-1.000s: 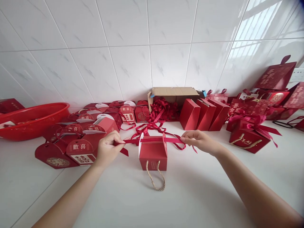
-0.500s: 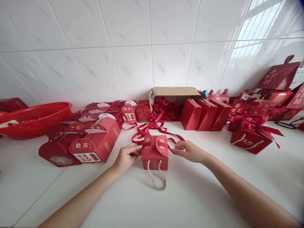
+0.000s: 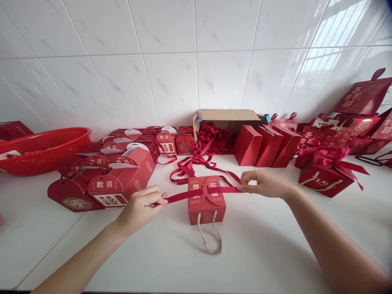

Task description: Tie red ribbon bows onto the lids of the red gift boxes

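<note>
A small red gift box [image 3: 206,202] with rounded top flaps and a beige rope handle [image 3: 210,237] stands on the white surface [image 3: 251,253] in front of me. A red ribbon [image 3: 180,197] runs taut across its front, through the flaps. My left hand [image 3: 141,206] pinches the ribbon's left end. My right hand [image 3: 262,183] pinches the right end beside the box. Both hands are closed on the ribbon, one on each side of the box.
Folded red boxes [image 3: 107,179] lie piled at the left near a red basin [image 3: 43,149]. A cardboard carton [image 3: 228,118] spilling loose ribbons [image 3: 211,141] stands against the tiled wall. Three plain red boxes [image 3: 266,145] and a bow-tied box [image 3: 326,173] sit at the right.
The box's top flaps have closed together. My hands moved in to the box, then apart again, pulling the ribbon taut across its front. The box shifted slightly right.
</note>
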### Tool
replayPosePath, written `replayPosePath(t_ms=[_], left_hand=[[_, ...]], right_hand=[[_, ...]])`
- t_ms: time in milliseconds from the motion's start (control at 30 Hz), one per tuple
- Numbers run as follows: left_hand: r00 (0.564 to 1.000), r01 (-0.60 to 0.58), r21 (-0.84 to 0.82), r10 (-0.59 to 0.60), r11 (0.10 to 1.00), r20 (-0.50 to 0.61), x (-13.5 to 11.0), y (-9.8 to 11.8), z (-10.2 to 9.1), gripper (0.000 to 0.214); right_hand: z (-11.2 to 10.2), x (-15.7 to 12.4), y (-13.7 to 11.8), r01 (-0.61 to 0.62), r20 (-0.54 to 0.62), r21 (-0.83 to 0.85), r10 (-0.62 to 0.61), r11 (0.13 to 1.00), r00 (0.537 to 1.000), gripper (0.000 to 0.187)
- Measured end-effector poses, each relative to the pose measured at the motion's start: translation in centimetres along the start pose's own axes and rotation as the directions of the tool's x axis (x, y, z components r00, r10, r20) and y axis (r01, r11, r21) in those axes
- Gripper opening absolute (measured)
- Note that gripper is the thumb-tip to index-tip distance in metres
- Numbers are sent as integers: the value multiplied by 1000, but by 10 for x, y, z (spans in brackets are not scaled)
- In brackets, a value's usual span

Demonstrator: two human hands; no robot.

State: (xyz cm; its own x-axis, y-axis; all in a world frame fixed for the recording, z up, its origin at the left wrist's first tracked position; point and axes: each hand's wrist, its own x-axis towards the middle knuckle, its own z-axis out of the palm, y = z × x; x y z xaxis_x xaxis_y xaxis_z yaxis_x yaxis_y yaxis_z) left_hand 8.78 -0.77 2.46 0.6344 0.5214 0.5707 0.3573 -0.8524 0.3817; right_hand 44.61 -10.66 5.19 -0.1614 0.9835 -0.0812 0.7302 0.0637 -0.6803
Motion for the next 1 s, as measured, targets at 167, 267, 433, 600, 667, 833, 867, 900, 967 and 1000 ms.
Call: replayPosePath(t_ms=[167,267,433,600,667,833,867,900,967,1000], left_hand=[[993,-91,101,82,991,89,-11,-7,7,30],[981,-64,215,21,975,194,-18,-11,8,22],[934,126,385,-240,915,265,-21,-1,-5,14],[790,314,217,-381,924,481,-21,42,-9,31],[764,335,187,-382,924,520,-18,59,-4,35],[708,475,188,-500,860,499,-9,60,17,38],[704,549,114,-531,828,471,-8,55,21,41],[704,621,-5,-554,784,444,-6,50,25,45],[700,712,-323,-596,624,393,-3,42,28,55],[690,715,-485,-622,504,371,0,39,28,60]], right_hand=[[15,4,1,-154,-7,-122,154,981,988,46],[18,0,2,-148,5,-150,150,978,989,39],[9,-21,-9,-183,-89,-156,171,971,981,39],[19,-30,-29,-70,356,48,48,996,933,32],[30,-27,-29,-100,405,74,62,992,912,42],[55,-18,-14,-174,328,230,93,957,940,75],[58,-17,-10,-178,297,286,89,942,951,77],[61,-16,-8,-173,263,356,79,918,962,79],[65,-16,-7,-131,194,546,27,828,981,82],[68,-16,-9,-98,159,653,-10,751,987,82]])
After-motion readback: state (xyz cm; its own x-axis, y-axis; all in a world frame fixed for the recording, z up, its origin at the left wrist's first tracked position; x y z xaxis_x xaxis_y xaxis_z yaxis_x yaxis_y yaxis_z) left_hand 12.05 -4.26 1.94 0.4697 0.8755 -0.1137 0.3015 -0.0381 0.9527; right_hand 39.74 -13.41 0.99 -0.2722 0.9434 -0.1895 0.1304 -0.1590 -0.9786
